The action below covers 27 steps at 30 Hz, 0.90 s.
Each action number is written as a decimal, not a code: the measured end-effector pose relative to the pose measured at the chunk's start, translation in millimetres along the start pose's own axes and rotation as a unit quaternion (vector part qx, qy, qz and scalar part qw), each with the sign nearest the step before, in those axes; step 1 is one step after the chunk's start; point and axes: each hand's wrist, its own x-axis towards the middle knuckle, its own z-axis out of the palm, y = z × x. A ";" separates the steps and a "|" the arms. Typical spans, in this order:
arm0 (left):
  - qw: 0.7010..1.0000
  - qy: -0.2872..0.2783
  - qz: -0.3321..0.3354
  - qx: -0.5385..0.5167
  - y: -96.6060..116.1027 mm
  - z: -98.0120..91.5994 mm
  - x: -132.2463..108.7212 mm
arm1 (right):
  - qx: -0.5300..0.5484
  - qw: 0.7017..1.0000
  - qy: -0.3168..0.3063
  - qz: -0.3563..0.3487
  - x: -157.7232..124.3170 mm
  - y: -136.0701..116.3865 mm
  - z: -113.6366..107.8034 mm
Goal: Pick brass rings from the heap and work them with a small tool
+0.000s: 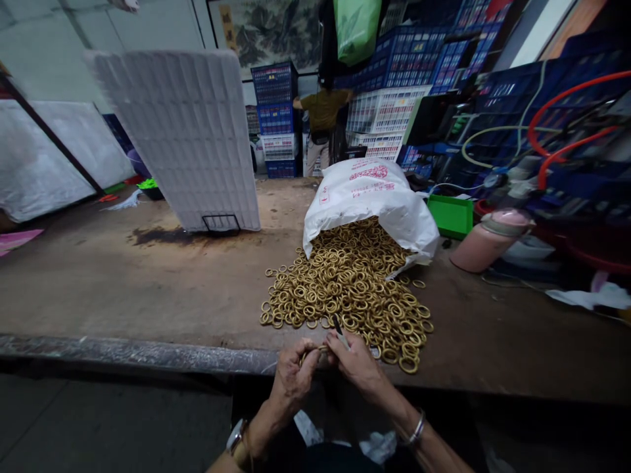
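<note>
At the table's front edge, my left hand (294,371) is closed around a gold-coloured ring (322,349), perhaps more than one. My right hand (359,364) meets it from the right, gripping a slim tool (340,332) with a dark upper end and a pale lower part; its kind cannot be made out. The fingertips of both hands are close together at the ring. Just beyond them spreads a heap of gold-coloured rings (340,289), spilling from the mouth of a white sack (369,190) with red print that lies on its side.
On the brown table (98,282), a white ribbed panel (187,131) stands upright in a black wire holder (220,223). To the right are a green tray (449,217) and a pink bottle (493,240). A person (323,112) stands at the back near stacked crates (276,118).
</note>
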 end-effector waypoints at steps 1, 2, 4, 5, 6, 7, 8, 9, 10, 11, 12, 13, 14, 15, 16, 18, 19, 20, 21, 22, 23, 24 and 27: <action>1.000 -0.001 -0.010 -0.008 1.4 0.8 -0.1 | -0.023 0.999 0.009 -0.024 -0.4 -0.7 -0.6; 0.999 -0.003 -0.023 -0.021 3.1 1.8 -0.4 | -0.044 0.998 0.015 -0.042 -0.8 -1.5 -1.0; 0.995 -0.011 -0.072 -0.061 6.7 4.1 -1.1 | -0.070 0.996 0.021 -0.053 -1.5 -3.0 -1.5; 0.990 -0.022 -0.107 -0.086 7.9 5.2 -1.7 | -0.079 0.995 0.022 -0.051 -1.6 -3.5 -1.4; 0.983 -0.036 -0.142 -0.112 8.5 6.2 -2.3 | -0.086 0.995 0.022 -0.048 -1.7 -3.6 -1.3; 0.974 -0.050 -0.171 -0.137 8.3 7.0 -3.0 | -0.092 0.994 0.024 -0.049 -1.5 -3.3 -1.0; 0.967 -0.063 -0.189 -0.161 7.5 7.7 -3.7 | -0.097 0.994 0.027 -0.052 -1.1 -2.5 -0.8; 0.960 -0.072 -0.198 -0.183 6.2 8.1 -4.4 | -0.099 0.993 0.028 -0.057 -0.5 -1.2 -0.7; 0.956 -0.075 -0.199 -0.201 4.7 8.4 -4.8 | -0.094 0.993 0.026 -0.060 0.2 0.6 -0.9; 0.953 -0.073 -0.198 -0.216 3.4 8.6 -5.1 | -0.087 0.994 0.022 -0.062 0.9 2.9 -1.2; 0.950 -0.069 -0.198 -0.231 2.4 8.6 -5.2 | -0.082 0.995 0.021 -0.061 1.6 5.6 -1.8; 0.947 -0.062 -0.201 -0.244 2.0 8.6 -5.1 | -0.086 0.994 0.025 -0.059 1.9 8.4 -2.5; 0.944 -0.054 -0.204 -0.255 2.2 8.5 -4.9 | -0.103 0.993 0.031 -0.058 1.8 11.1 -3.4; 0.942 -0.045 -0.206 -0.262 3.0 8.4 -4.6 | -0.133 0.988 0.037 -0.062 1.0 13.3 -4.2; 0.941 -0.037 -0.207 -0.267 4.2 8.2 -4.3 | -0.174 0.981 0.040 -0.074 -0.4 15.0 -4.9; 0.938 -0.027 -0.211 -0.272 7.2 8.0 -3.8 | -0.260 0.959 0.033 -0.112 -5.0 15.9 -5.5; 0.937 -0.025 -0.214 -0.274 8.7 8.0 -3.6 | -0.294 0.946 0.024 -0.132 -7.6 15.3 -5.2; 0.936 -0.023 -0.218 -0.274 10.1 8.0 -3.3 | -0.321 0.936 0.017 -0.148 -10.2 14.1 -4.5; 0.936 -0.021 -0.220 -0.273 11.4 7.9 -2.9 | -0.340 0.927 0.012 -0.158 -12.4 12.8 -3.5; 0.937 -0.018 -0.223 -0.270 12.4 7.9 -2.4 | -0.355 0.921 0.012 -0.163 -14.0 11.6 -2.3; 0.938 -0.015 -0.224 -0.264 13.3 7.8 -1.9 | -0.367 0.916 0.014 -0.164 -14.9 10.8 -1.0; 0.940 -0.013 -0.224 -0.258 14.1 7.5 -1.5 | -0.376 0.912 0.017 -0.165 -15.2 10.6 0.2; 0.951 -0.010 -0.206 -0.230 16.8 5.9 -2.6 | -0.399 0.903 0.017 -0.158 -12.8 15.1 1.2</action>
